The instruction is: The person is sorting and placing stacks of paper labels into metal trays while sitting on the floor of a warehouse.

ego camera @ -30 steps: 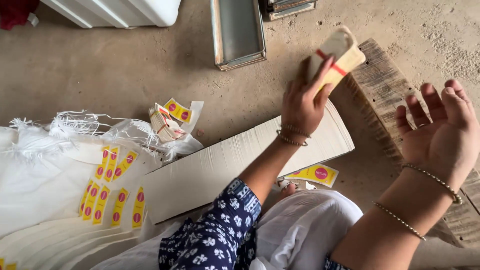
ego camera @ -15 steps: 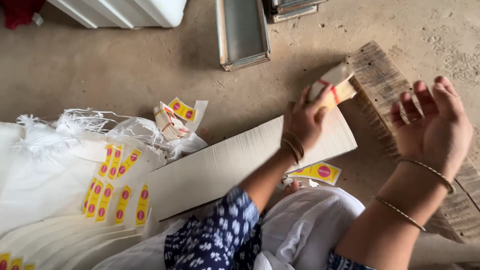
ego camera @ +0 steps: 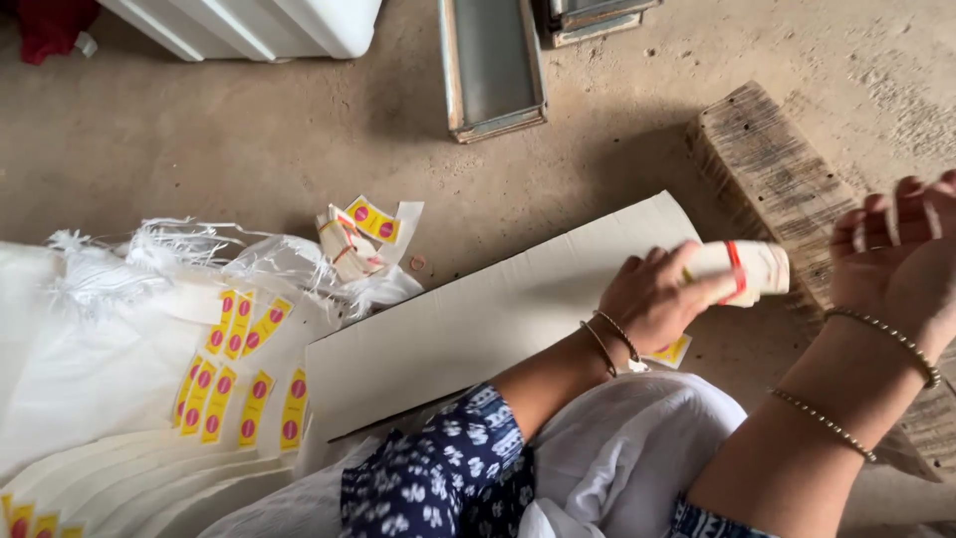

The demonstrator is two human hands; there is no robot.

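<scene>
Clasped, in the closed grip of the left hand (ego camera: 652, 299), a small white paper bundle (ego camera: 757, 269) banded once in red, one end jutting past the fingers toward the right. Carried it low over the far corner of a broad sheet of pale grey cardboard (ego camera: 478, 329) laid flat on the dusty concrete floor (ego camera: 199, 149), just beside a weathered, pitted wooden block (ego camera: 767, 169). Held the right hand (ego camera: 896, 264) apart from the bundle, grip open and empty, fingers loosely curled upward above the block's near end.

Judged to be midway through handling that one bundle, with nothing yet put down. Judged, too, that any next move would have called for a steady hold near the red band, and for the free hand to close the gap before sharing the load.

Looked compact and soft-edged, like stacked or rolled slips: off-white, slightly blurred, with no lettering to be made out. Could not tell whether rolled or folded.

Glimpsed a yellow label with a pink disc (ego camera: 672, 351) under the left wrist, on the cardboard's edge. Also showed white woven sacks (ego camera: 110, 369) bearing rows of similar yellow labels to the left, a loose heap of label strips (ego camera: 358, 234) beyond them, and a long grey metal tray (ego camera: 493, 65) further off on the floor.
</scene>
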